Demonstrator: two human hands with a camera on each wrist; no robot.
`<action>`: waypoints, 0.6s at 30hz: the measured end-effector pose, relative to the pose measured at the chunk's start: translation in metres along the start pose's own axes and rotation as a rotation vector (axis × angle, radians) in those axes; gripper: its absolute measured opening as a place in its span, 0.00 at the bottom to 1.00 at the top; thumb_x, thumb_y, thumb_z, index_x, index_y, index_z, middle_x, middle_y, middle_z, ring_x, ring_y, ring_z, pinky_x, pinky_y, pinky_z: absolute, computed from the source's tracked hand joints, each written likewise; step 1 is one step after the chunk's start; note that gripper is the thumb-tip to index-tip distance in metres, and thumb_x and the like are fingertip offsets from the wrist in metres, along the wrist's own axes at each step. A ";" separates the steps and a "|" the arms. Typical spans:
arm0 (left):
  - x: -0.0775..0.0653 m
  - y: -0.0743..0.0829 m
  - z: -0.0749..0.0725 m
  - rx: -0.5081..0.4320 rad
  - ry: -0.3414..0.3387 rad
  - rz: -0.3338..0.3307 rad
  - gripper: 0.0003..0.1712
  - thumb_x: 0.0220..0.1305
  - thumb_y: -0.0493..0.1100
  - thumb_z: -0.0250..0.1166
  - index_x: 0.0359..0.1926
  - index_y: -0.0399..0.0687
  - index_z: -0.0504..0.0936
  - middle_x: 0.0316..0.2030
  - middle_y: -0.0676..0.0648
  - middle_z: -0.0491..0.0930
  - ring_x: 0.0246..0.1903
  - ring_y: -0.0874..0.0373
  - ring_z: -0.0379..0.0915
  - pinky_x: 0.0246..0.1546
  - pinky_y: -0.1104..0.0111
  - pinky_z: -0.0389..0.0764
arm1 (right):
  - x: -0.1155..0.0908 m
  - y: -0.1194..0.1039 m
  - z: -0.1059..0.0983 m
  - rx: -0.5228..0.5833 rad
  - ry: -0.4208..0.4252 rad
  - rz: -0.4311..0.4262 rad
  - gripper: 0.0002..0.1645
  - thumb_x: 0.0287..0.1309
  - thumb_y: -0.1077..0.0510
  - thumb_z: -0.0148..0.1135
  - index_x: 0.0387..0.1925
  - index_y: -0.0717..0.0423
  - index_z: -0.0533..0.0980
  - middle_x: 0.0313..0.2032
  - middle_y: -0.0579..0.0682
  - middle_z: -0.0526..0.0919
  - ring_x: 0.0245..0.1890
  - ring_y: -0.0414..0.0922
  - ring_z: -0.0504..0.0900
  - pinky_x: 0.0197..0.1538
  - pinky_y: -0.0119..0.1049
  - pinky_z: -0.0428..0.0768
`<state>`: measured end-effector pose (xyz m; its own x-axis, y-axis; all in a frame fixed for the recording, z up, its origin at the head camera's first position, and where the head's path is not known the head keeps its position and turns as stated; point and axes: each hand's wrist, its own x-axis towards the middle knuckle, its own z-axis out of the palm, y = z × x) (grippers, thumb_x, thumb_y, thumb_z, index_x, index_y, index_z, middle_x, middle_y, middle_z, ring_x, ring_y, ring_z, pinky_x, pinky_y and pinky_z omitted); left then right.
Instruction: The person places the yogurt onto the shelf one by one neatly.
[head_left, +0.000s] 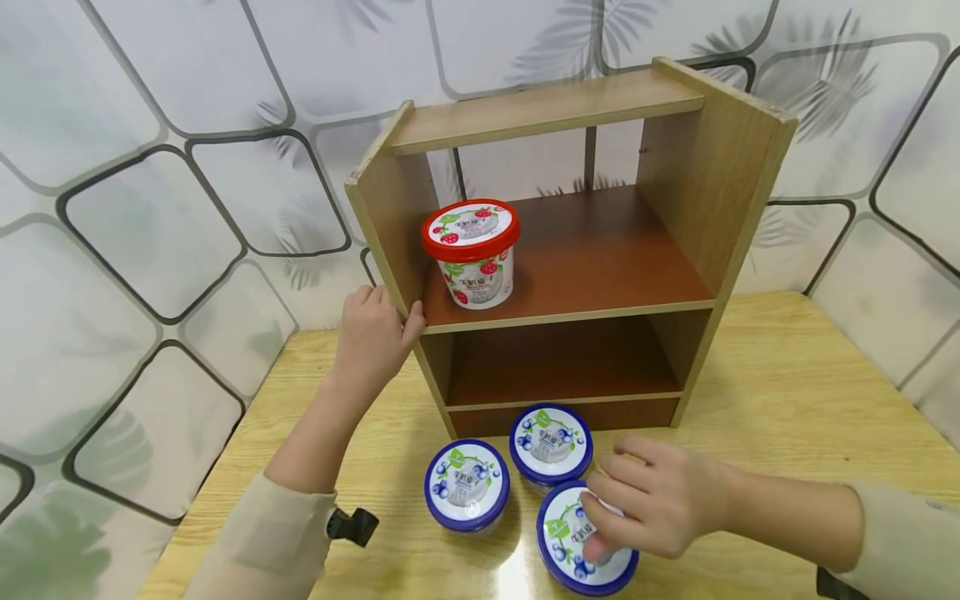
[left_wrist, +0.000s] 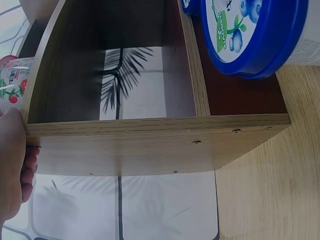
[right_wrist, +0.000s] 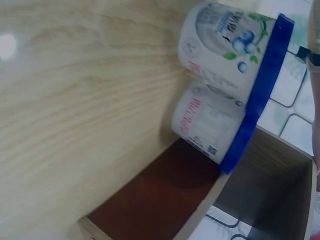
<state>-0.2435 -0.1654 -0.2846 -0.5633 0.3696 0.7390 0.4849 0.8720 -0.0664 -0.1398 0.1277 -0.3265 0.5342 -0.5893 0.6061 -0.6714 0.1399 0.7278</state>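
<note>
With its thumb at the front edge and its fingers around the outside, my left hand (head_left: pixel 375 329) grips the left side panel of a small wooden shelf (head_left: pixel 566 315). A tub with a red lid and strawberry pictures (head_left: pixel 480 279) stands upright on the upper board, beside that panel. Three blueberry tubs with blue lids stand in front of the shelf: a left one (head_left: pixel 467 483), a back one (head_left: pixel 551 442) and a front one (head_left: pixel 562 546). Over the front tub's lid is my right hand (head_left: pixel 652 496), fingers loosely bent; whether they touch it is unclear.
The shelf's lower compartment (head_left: pixel 562 358) has a brown board and a low front strip. A pale wooden table (head_left: pixel 795 433) lies under everything. Patterned wall panels (head_left: pixel 187 208) rise behind and at both sides.
</note>
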 end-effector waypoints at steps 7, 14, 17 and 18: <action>0.000 -0.001 0.000 -0.004 0.007 0.004 0.17 0.61 0.44 0.56 0.24 0.34 0.73 0.20 0.38 0.75 0.25 0.42 0.68 0.29 0.56 0.69 | -0.015 -0.014 -0.001 0.048 -0.001 0.006 0.24 0.63 0.40 0.53 0.20 0.52 0.75 0.16 0.44 0.74 0.16 0.41 0.71 0.20 0.30 0.69; 0.001 -0.001 0.001 -0.008 0.011 0.006 0.16 0.61 0.44 0.57 0.24 0.34 0.73 0.19 0.38 0.74 0.25 0.42 0.68 0.28 0.56 0.68 | -0.022 -0.025 -0.007 0.089 0.006 0.004 0.23 0.60 0.38 0.55 0.22 0.51 0.76 0.17 0.44 0.75 0.17 0.40 0.73 0.21 0.31 0.72; 0.000 -0.001 0.001 -0.007 0.010 0.007 0.16 0.60 0.44 0.57 0.23 0.34 0.72 0.19 0.39 0.73 0.24 0.42 0.68 0.28 0.56 0.68 | -0.022 -0.028 -0.012 0.106 -0.017 0.015 0.21 0.63 0.42 0.54 0.23 0.51 0.76 0.19 0.43 0.76 0.18 0.39 0.73 0.22 0.31 0.72; 0.000 -0.001 0.001 -0.006 0.010 0.009 0.16 0.60 0.44 0.57 0.23 0.34 0.72 0.18 0.39 0.73 0.24 0.42 0.68 0.27 0.56 0.68 | -0.022 -0.029 -0.014 0.113 -0.026 0.021 0.20 0.64 0.44 0.52 0.23 0.51 0.76 0.19 0.43 0.77 0.18 0.39 0.73 0.22 0.31 0.72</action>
<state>-0.2444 -0.1659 -0.2848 -0.5524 0.3738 0.7451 0.4938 0.8669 -0.0689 -0.1248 0.1475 -0.3567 0.5068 -0.6075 0.6116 -0.7367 0.0633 0.6733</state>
